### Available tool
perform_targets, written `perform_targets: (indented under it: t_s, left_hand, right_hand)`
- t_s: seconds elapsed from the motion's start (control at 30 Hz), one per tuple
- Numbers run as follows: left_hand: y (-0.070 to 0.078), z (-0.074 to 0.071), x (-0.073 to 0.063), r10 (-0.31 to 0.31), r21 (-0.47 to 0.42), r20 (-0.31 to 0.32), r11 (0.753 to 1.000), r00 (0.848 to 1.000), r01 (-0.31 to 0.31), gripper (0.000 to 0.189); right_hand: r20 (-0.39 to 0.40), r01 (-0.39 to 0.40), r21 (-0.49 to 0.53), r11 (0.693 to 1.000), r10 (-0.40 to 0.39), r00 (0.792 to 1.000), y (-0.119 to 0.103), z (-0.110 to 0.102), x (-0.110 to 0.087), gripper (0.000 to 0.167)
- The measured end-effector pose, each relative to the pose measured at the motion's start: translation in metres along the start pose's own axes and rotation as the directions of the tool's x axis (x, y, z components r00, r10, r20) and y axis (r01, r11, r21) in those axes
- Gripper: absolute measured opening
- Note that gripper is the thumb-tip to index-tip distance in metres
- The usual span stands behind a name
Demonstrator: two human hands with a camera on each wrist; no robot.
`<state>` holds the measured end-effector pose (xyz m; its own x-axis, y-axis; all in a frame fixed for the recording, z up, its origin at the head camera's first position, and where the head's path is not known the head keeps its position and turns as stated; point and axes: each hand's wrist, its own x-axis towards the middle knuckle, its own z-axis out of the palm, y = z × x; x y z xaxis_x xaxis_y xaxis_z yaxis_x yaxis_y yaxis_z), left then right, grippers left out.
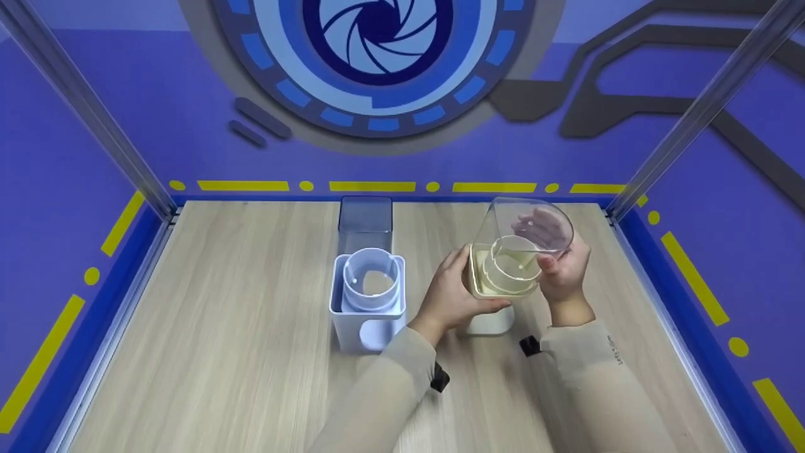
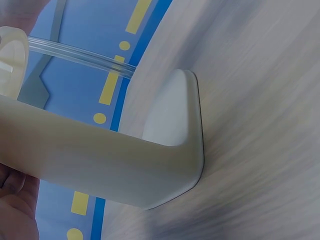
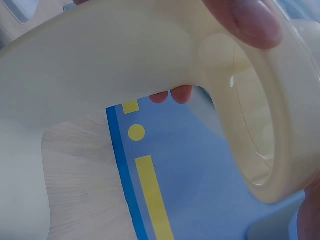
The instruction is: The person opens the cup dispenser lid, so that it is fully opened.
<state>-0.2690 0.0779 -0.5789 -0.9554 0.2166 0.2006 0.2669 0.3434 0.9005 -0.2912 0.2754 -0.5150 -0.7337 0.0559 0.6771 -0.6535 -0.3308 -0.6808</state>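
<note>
My left hand (image 1: 456, 289) grips a cream plastic dispenser stand (image 2: 100, 155) around its upper part, with the thumb along the front. A square tray and a round raised collar (image 1: 512, 267) form the top of this stand; its foot (image 2: 172, 115) is low over the table. In the right wrist view the round opening (image 3: 250, 117) under the top shows. My right hand (image 1: 566, 270) holds a clear plastic container (image 1: 503, 220) tilted over the collar, its thumb at the near side and fingers seen through the wall. The container's lower edge overlaps the tray.
Left of my hands stands a similar white dispenser stand (image 1: 368, 327) with its own round collar. Right behind it is a grey see-through container (image 1: 366, 220). Blue printed panels and metal posts (image 1: 704, 113) border the wooden table (image 1: 239, 327).
</note>
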Motion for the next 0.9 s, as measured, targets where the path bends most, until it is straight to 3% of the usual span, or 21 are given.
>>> perform_targets:
  t_s: [0.2,0.47,0.63,0.9]
  left_hand:
    - [0.0004,0.0001,-0.0007,0.001,-0.007,-0.003,1.000,1.000,-0.001,0.134]
    - [0.0003,0.0010,-0.0010,0.011,-0.004,-0.003,1.000,1.000,-0.011,0.133]
    - [0.0005,0.0013,-0.0011,0.002,-0.009,0.002,1.000,1.000,-0.002,0.135]
    - [-0.0014,0.0011,-0.0011,0.001,-0.015,0.001,1.000,1.000,-0.001,0.136]
  right_hand:
    - [0.003,-0.008,0.020,1.000,0.008,1.000,-0.0012,0.0002,0.0003,0.092]
    - [-0.005,-0.006,-0.037,0.999,0.006,1.000,-0.0031,-0.0004,0.0007,0.092]
    - [-0.002,0.007,-0.006,1.000,-0.007,1.000,-0.0042,0.0000,0.0006,0.094]
    - [-0.005,-0.014,-0.056,0.998,0.013,1.000,-0.0051,0.0011,0.0042,0.095]
